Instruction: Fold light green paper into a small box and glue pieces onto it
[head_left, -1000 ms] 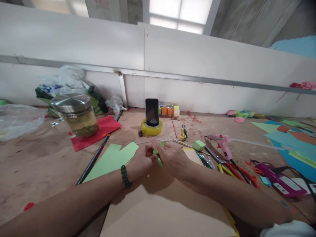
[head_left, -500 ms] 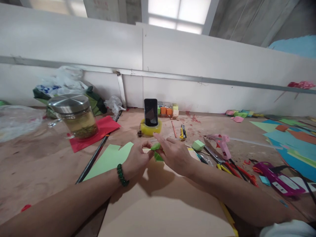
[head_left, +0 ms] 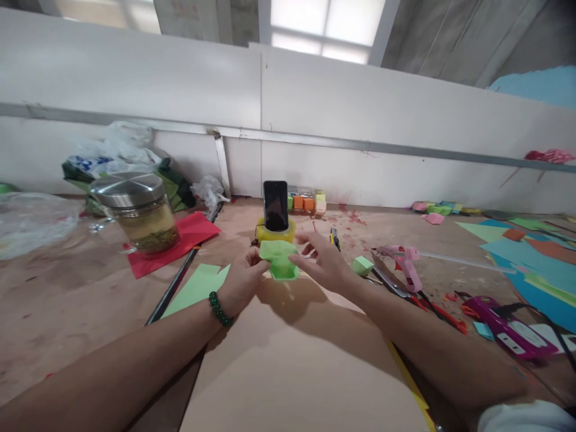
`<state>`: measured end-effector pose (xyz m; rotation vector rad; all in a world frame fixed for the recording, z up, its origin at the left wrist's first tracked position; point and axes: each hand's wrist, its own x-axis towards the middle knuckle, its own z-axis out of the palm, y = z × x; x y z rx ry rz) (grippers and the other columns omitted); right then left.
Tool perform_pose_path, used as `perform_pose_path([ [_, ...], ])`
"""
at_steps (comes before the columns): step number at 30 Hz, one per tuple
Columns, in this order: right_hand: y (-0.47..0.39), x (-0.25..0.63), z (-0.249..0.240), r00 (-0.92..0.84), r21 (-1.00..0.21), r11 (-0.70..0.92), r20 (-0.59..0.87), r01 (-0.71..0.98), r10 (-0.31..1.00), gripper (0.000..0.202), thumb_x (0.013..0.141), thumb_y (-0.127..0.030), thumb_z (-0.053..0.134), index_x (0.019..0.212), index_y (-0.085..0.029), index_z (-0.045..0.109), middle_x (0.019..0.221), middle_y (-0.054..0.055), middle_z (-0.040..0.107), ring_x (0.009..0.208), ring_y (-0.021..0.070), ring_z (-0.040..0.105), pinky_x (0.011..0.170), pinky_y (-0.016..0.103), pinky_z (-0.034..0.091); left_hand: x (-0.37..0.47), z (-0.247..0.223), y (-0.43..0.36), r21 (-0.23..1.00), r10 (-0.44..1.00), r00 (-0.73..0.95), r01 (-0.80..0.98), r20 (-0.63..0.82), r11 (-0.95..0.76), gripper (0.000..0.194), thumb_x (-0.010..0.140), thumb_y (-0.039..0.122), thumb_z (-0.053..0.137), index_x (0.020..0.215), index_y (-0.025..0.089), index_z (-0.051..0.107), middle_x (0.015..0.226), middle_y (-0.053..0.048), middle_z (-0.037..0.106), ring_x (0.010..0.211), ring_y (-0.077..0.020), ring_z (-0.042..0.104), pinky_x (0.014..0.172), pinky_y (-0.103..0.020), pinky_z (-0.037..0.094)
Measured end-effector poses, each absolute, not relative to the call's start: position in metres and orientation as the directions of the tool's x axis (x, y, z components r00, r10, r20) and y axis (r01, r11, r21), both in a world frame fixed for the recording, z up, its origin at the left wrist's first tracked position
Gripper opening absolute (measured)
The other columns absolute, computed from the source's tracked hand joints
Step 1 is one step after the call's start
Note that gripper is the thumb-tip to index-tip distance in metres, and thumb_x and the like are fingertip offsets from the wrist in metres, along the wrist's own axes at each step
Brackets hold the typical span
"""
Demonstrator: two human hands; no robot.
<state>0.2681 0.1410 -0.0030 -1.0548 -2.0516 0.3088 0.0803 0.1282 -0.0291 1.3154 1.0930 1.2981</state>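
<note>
A light green folded paper piece (head_left: 279,262), shaped somewhat like an open box with a raised flap, is held up over a peach-coloured sheet. My left hand (head_left: 246,271), with a green bead bracelet (head_left: 219,309) at the wrist, pinches its left edge between thumb and fingers. At the right edge, the thumb of my right hand (head_left: 324,264) touches the paper, while the other fingers stand apart from it. Beneath both hands spreads the peach sheet (head_left: 288,366). A small green paper cube (head_left: 361,265) lies just beyond my right wrist.
A phone (head_left: 275,206) stands in a yellow tape roll (head_left: 288,231) ahead. Left are a lidded glass jar (head_left: 153,225) and red paper (head_left: 198,231). On the right lie a pink glue gun (head_left: 407,264), a cutter knife (head_left: 335,239), a purple power strip (head_left: 508,330) and coloured sheets (head_left: 549,282).
The green paper has been turned and opened out, so its wide faces now show. My right hand has loosened and drawn back to the right; my left hand has shifted slightly left.
</note>
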Motion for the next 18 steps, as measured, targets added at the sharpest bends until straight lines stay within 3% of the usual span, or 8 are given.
perform_pose_path([
  [2, 0.143, 0.267, -0.003, -0.348, -0.672, 0.501, 0.363, 0.544, 0.864, 0.035, 0.078, -0.033, 0.065, 0.107, -0.015, 0.061, 0.098, 0.008, 0.065, 0.063, 0.0121, 0.057, 0.056, 0.025, 0.046, 0.08, -0.028, 0.127, 0.994, 0.991, 0.067, -0.017, 0.112, -0.111, 0.017, 0.059, 0.031, 0.06, 0.07, 0.018, 0.056, 0.066, 0.001, 0.062, 0.062, -0.0152, 0.057, 0.056, -0.025, 0.044],
  [4, 0.141, 0.264, -0.003, -0.356, -0.74, 0.426, 0.266, 0.52, 0.896, 0.035, 0.072, -0.031, 0.069, 0.104, -0.016, 0.065, 0.091, 0.004, 0.067, 0.058, 0.0099, 0.053, 0.054, 0.023, 0.042, 0.081, -0.026, 0.124, 0.996, 0.991, 0.105, 0.011, 0.086, -0.087, 0.017, 0.058, 0.028, 0.061, 0.07, 0.018, 0.057, 0.066, 0.001, 0.062, 0.057, -0.0135, 0.054, 0.052, -0.023, 0.041],
  [9, 0.135, 0.26, -0.006, -0.432, -0.807, 0.419, 0.23, 0.415, 0.872, 0.015, 0.068, -0.016, 0.066, 0.082, -0.016, 0.072, 0.074, -0.002, 0.067, 0.065, 0.0117, 0.056, 0.057, 0.02, 0.039, 0.086, -0.024, 0.117, 0.977, 0.978, 0.133, 0.115, 0.163, -0.179, 0.009, 0.057, 0.023, 0.061, 0.062, 0.018, 0.056, 0.061, 0.002, 0.06, 0.058, -0.0134, 0.053, 0.053, -0.023, 0.04],
  [13, 0.131, 0.256, -0.009, -0.437, -0.721, 0.488, 0.281, 0.491, 0.854, 0.01, 0.07, -0.013, 0.061, 0.06, -0.014, 0.065, 0.056, -0.004, 0.055, 0.056, 0.0099, 0.05, 0.05, 0.019, 0.032, 0.089, -0.024, 0.114, 0.949, 0.962, 0.129, 0.178, 0.241, -0.262, 0.007, 0.055, 0.018, 0.057, 0.063, 0.017, 0.058, 0.063, 0.002, 0.062, 0.062, -0.0147, 0.056, 0.058, -0.024, 0.044],
  [18, 0.126, 0.255, -0.004, -0.424, -0.569, 0.537, 0.331, 0.623, 0.843, 0.012, 0.074, -0.015, 0.062, 0.062, -0.016, 0.066, 0.064, -0.001, 0.063, 0.061, 0.0122, 0.055, 0.056, 0.021, 0.035, 0.087, -0.024, 0.115, 0.952, 0.955, 0.219, 0.184, 0.201, -0.243, 0.018, 0.058, 0.019, 0.055, 0.07, 0.015, 0.067, 0.069, -0.002, 0.069, 0.064, -0.0173, 0.059, 0.059, -0.026, 0.047],
])
